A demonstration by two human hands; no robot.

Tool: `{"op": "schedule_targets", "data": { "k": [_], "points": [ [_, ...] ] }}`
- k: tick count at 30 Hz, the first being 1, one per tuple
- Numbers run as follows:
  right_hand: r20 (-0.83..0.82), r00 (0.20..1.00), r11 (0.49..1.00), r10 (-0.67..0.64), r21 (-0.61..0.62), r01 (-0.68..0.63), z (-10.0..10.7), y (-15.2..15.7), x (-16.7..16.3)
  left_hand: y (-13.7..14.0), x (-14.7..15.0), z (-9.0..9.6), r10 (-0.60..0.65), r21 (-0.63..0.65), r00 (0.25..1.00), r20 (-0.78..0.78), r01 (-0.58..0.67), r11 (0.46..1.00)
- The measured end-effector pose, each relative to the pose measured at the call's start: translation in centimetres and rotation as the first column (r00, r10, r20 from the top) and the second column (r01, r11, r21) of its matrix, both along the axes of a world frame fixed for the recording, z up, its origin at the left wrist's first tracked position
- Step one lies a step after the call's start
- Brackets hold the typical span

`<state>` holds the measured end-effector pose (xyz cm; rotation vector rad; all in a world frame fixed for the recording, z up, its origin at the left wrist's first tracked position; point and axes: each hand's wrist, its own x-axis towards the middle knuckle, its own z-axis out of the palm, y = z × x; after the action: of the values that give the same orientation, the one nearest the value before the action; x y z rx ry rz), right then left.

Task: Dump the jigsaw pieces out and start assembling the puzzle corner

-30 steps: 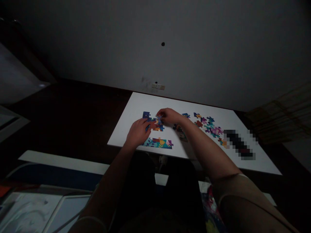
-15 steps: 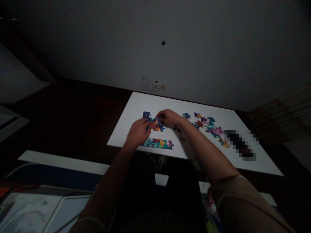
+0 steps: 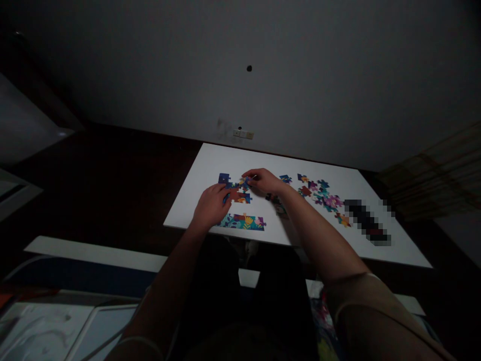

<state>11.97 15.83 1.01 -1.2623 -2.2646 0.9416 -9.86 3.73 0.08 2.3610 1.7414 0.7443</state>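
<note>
My right hand (image 3: 264, 181) pinches a jigsaw puzzle piece (image 3: 246, 181) between thumb and fingertips, at the upper right of a partly joined puzzle section (image 3: 239, 196). The piece looks tilted against that section. Lying flat at the section's left side, my left hand (image 3: 212, 203) has its fingers stretched out and covers part of it. A dark blue joined corner (image 3: 224, 178) shows above the left fingers. Nearer to me is a joined strip of puzzle pieces (image 3: 246, 222) with plants and a yellow shape, its left end partly behind my left hand.
All this lies on a white table (image 3: 188, 200). Loose puzzle pieces (image 3: 332, 201) are scattered to the right, some partly behind my right forearm. Farther right is a pixelated dark item (image 3: 368, 220). The wall with a socket panel (image 3: 243, 134) stands behind the table.
My right hand has lifted and tilted the puzzle piece away from the joined section. The left hand stays in place. The whole view has shifted slightly.
</note>
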Motion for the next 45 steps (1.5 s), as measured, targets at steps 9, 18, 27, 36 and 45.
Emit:
{"op": "schedule_targets", "data": {
  "k": [9,18,27,36,45],
  "points": [
    [-0.009,0.998,0.998,-0.056,0.026,0.056,-0.6,0.1,-0.2,0.1,-0.1,-0.3,-0.022,0.027,1.000,-0.014,0.022,0.999],
    [0.081,0.996,0.996,-0.045,0.087,0.038,-1.0,-0.6,0.2,0.1,0.0,-0.2,-0.007,0.005,1.000,0.000,0.007,1.000],
    [0.084,0.995,0.997,-0.053,0.058,0.048,-1.0,-1.0,-0.2,0.2,0.0,-0.3,-0.002,-0.002,1.000,-0.018,0.002,1.000],
    [0.278,0.959,0.970,-0.046,0.243,-0.024,-0.2,-2.3,-0.9,0.3,0.1,-0.3,-0.015,0.009,1.000,-0.012,0.015,1.000],
    [0.231,0.950,0.912,-0.208,0.398,0.102,0.4,-5.9,4.0,1.1,0.1,-1.0,-0.036,0.044,0.999,-0.007,0.036,0.998]
  ]
}}
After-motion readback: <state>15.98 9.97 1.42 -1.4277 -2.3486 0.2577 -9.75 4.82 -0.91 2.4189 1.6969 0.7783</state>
